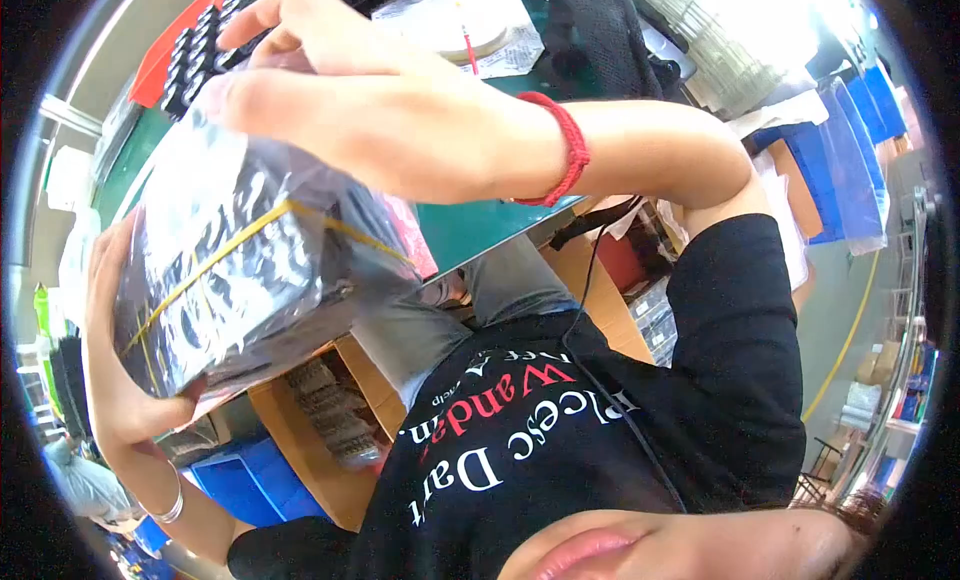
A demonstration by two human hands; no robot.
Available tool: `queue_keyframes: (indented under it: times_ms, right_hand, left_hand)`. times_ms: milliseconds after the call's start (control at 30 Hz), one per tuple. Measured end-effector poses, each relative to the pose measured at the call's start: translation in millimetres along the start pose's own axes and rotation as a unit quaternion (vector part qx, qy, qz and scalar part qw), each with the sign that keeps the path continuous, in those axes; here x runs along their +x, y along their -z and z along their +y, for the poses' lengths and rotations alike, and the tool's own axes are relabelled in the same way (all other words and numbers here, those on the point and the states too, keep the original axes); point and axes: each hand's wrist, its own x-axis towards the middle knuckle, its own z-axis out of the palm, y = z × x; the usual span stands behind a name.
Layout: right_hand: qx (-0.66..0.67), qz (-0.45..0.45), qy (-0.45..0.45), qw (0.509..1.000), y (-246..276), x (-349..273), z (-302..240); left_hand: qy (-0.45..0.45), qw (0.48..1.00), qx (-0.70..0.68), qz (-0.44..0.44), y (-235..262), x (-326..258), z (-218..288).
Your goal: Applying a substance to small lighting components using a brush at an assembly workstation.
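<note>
A bulky bundle of dark pieces in clear plastic wrap [230,270] is tilted up over the table's near edge. Yellow rubber bands [215,265] cross its shiny surface. My left hand [125,380], with a silver bangle at the wrist, grips the bundle's left side, fingers along the outer face and thumb near the bottom. My right hand [310,90], wearing a red braided bracelet [568,150], reaches across the bundle's far end. Its fingers are bent and its thumb side presses on the plastic; what lies under the fingertips is partly hidden.
Black ribbed parts [200,55] stand by a red tray [175,45] on the green table [480,225]. A red pen-like stick [468,50] lies on white paper or plastic [410,25]. Below are a cardboard box [345,460] and a blue bin [250,480]; more blue bins [820,170] stand right.
</note>
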Motion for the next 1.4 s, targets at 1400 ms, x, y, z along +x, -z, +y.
queue_keyframes:
  times_ms: [1400]
  right_hand:
    - [0.244, -0.248, -0.094, 0.933, 19.4, -98.6, 25.3]
  left_hand:
    - [-0.011, 0.998, 0.003, -0.062, -22.6, 42.6, 89.4]
